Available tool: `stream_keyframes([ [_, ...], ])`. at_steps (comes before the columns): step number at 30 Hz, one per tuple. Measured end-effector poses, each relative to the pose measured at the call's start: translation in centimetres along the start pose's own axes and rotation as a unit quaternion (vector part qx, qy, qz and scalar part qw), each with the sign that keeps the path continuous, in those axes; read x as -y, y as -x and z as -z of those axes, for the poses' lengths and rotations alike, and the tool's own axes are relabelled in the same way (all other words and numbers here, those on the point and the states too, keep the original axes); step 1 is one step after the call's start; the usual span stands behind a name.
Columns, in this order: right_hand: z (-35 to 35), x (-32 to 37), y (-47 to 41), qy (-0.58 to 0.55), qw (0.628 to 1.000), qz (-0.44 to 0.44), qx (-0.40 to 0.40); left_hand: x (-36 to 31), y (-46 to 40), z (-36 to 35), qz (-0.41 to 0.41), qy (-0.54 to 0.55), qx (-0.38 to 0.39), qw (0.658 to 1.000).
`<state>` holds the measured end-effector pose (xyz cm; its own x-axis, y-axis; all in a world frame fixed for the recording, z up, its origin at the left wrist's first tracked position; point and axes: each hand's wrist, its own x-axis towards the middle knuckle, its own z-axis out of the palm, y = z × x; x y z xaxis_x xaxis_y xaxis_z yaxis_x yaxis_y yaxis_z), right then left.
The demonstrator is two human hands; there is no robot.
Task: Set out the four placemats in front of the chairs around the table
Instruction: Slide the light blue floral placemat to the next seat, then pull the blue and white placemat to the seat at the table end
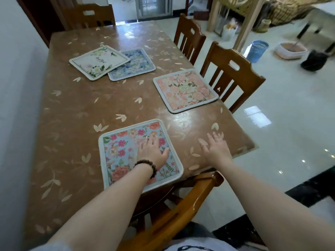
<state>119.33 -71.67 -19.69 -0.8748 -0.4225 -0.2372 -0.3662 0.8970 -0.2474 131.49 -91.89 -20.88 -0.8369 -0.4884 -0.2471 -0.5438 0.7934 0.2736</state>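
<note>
A light-blue placemat with red and pink flowers (123, 151) lies at the table's near edge, in front of the near chair (195, 196). My left hand (151, 148) rests flat on it, fingers spread. My right hand (216, 147) is open over the bare tablecloth to its right. A pink floral placemat (184, 90) lies at the right edge before a chair (232, 73). A white floral placemat (99, 62) overlaps a blue floral placemat (134, 67) near the table's middle.
The table (72, 115) has a brown leaf-patterned cover and stands against a wall on the left. A second right-side chair (188, 36) and a far-end chair (88, 15) surround it. A blue basket (256, 50) and a bowl (290, 50) sit on the glossy floor.
</note>
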Motion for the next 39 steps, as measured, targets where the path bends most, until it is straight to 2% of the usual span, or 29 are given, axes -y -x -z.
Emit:
stream_keyframes([
  [7, 1.8, -6.1, 1.8, 0.025, 0.994, -0.087, -0.063, -9.3, -2.1, 0.3, -0.108, -0.036, 0.008, 0.993],
  [11, 3.0, -9.5, 2.3, -0.011, 0.989, -0.130, -0.070, -13.9, -2.9, -0.5, -0.162, -0.051, 0.011, 0.985],
  [17, 4.3, -15.3, 0.6, -0.033, 0.985, -0.155, -0.061, -20.5, -5.5, -2.3, -0.203, -0.072, 0.025, 0.976],
  [22, 5.0, -21.7, -3.5, -0.047, 0.987, -0.144, -0.046, -27.4, -8.9, -4.9, -0.201, -0.080, 0.034, 0.976],
  [32, 13.0, -40.3, -14.9, -0.047, 0.991, -0.107, -0.062, -48.5, -16.9, -10.4, -0.175, -0.035, 0.011, 0.984],
  [39, 18.0, -47.7, -21.6, -0.014, 0.994, -0.075, -0.076, -56.9, -23.0, -10.1, -0.160, 0.009, -0.018, 0.987],
])
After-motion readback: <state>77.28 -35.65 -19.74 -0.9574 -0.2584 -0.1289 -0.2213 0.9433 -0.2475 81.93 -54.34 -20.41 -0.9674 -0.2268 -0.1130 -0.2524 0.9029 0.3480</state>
